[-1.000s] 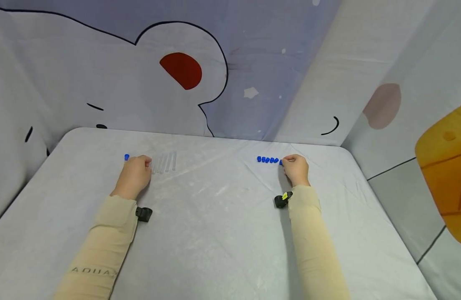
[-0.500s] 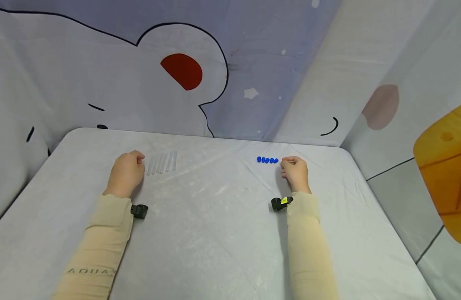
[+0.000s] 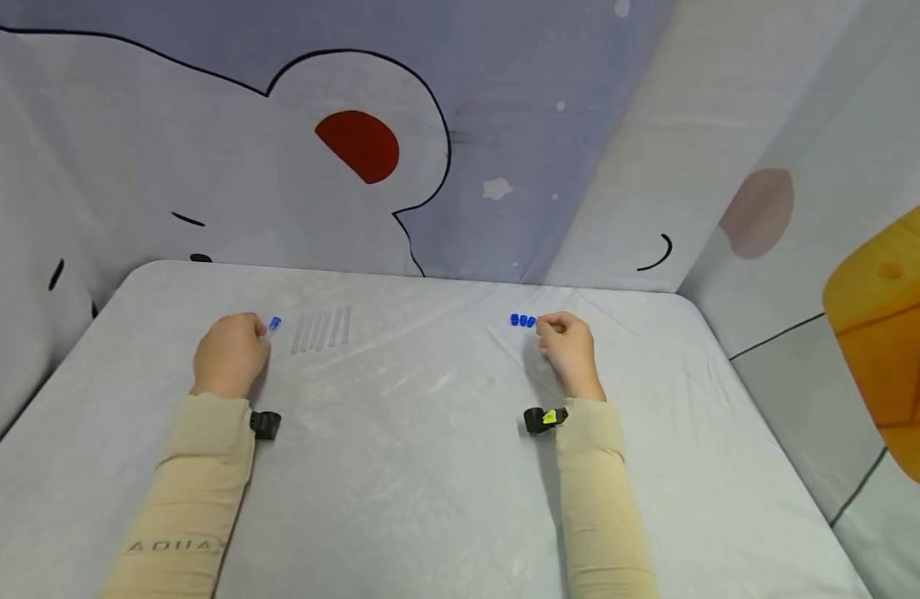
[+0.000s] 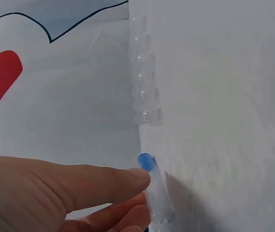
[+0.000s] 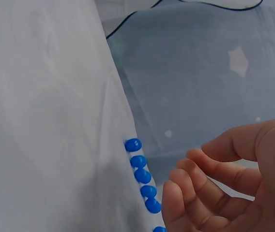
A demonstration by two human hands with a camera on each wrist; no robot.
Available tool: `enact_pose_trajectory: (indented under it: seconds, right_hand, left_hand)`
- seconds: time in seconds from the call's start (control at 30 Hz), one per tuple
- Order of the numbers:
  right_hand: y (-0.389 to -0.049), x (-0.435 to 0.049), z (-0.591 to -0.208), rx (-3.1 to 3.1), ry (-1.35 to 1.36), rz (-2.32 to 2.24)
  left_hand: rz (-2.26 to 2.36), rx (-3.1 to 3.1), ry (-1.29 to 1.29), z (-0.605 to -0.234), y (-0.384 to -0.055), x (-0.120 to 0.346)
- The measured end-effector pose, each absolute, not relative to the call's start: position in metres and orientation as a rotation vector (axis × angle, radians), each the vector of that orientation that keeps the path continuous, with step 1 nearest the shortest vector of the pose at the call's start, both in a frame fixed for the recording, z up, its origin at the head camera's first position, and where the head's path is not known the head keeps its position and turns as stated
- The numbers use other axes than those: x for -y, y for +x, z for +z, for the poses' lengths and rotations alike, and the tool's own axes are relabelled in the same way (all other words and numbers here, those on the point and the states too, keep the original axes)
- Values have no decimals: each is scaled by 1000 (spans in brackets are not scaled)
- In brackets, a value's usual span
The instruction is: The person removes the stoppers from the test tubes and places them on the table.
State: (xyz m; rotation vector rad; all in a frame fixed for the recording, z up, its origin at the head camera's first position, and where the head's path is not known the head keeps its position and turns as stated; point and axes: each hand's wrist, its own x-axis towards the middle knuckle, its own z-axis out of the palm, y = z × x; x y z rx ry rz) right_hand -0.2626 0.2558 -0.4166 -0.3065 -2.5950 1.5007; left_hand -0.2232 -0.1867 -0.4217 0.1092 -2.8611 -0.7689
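Observation:
In the head view my left hand (image 3: 230, 353) is at the left of the table. Its fingertips hold a clear test tube (image 4: 159, 195) with a blue cap (image 3: 275, 323); the hand hides part of the tube. Several clear tubes without caps (image 3: 321, 330) lie side by side just to its right. My right hand (image 3: 568, 353) is beside a row of small blue caps (image 3: 523, 320). In the right wrist view its fingers (image 5: 173, 200) are loosely bent next to the row (image 5: 143, 175), and nothing shows between thumb and fingertips.
A white cloth covers the table (image 3: 430, 466). Behind it hangs a printed curtain (image 3: 505, 125), with another fabric panel (image 3: 804, 316) at the right. Each wrist carries a small black camera, one on the left (image 3: 265, 425) and one on the right (image 3: 541, 419).
My left hand has moved left, away from the tube row, and a blue cap now shows to its right. My right hand has shifted left and covers part of the cap row.

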Motion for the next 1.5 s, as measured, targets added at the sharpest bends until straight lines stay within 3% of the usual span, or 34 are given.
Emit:
enact_pose_trajectory:
  seconds: [0.47,0.97,1.5]
  right_hand:
    - [-254,-221,-409,2736,-12,1371]
    - [-252,-208,-409,2793,98,1273]
    - [-248,-191,-404,2857,424,1243]
  left_hand:
    - [-692,2963,130,-420,-223,192]
    - [-675,2954,132,-416,-222,191]
    - [-938,2914,-278,-387,-213,158]
